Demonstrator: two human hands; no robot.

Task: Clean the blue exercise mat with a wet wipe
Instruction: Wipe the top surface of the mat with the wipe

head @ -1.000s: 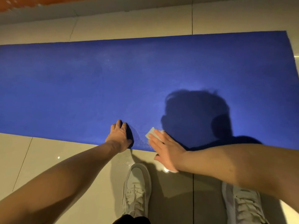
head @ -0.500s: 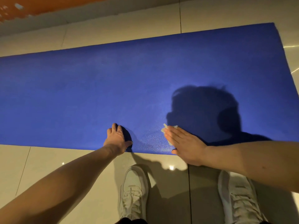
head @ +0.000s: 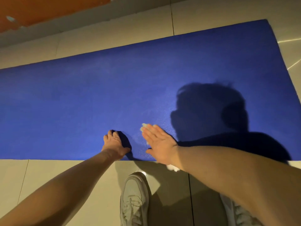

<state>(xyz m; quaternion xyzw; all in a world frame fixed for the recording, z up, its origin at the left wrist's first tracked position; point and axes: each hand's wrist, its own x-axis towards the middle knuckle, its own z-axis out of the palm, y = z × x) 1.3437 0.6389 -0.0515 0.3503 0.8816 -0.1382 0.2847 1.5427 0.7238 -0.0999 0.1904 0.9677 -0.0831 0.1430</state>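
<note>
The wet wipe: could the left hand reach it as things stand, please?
Probably yes: only bare blue mat separates the left hand from the wet wipe, though the right hand presses flat over most of it, leaving an edge showing.

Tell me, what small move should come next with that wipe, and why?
Probably slide the right hand forward, away from the body, pushing the wipe across the mat. The hand lies flat with the wipe under its fingers, close to the mat's near edge. A wide blue stretch lies beyond, and the left hand rests on the mat beside it, which should steady it.
</note>
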